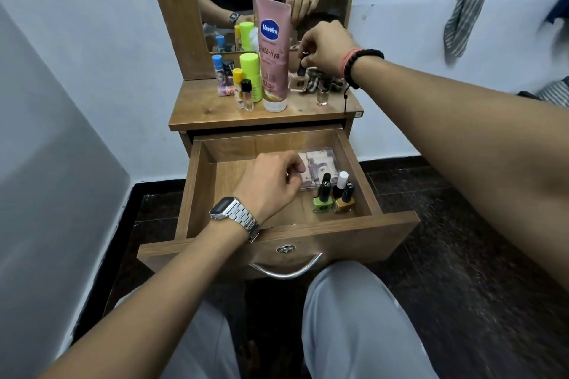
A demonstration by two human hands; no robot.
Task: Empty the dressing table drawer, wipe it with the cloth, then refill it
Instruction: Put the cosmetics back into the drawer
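The wooden drawer [397, 224] of the dressing table stands pulled out. Inside at the right lie a clear plastic box [323, 160] and three nail polish bottles: green [322, 201], gold [345, 201] and a white-capped one [342, 180]. My left hand [271, 184] hovers inside the drawer beside the box, fingers loosely curled, holding nothing that I can see. My right hand [326, 48] reaches over the tabletop [197, 114] and pinches the black cap of a small beige bottle [299, 81] standing there.
On the tabletop stand a pink Vaseline tube [273, 64], a lime-capped bottle [251, 74], a small perfume vial [248, 95], a yellow stick, a blue-capped tube [219, 71] and a glass bottle [322, 92]. A mirror rises behind. A striped cloth [468, 0] hangs at the right wall.
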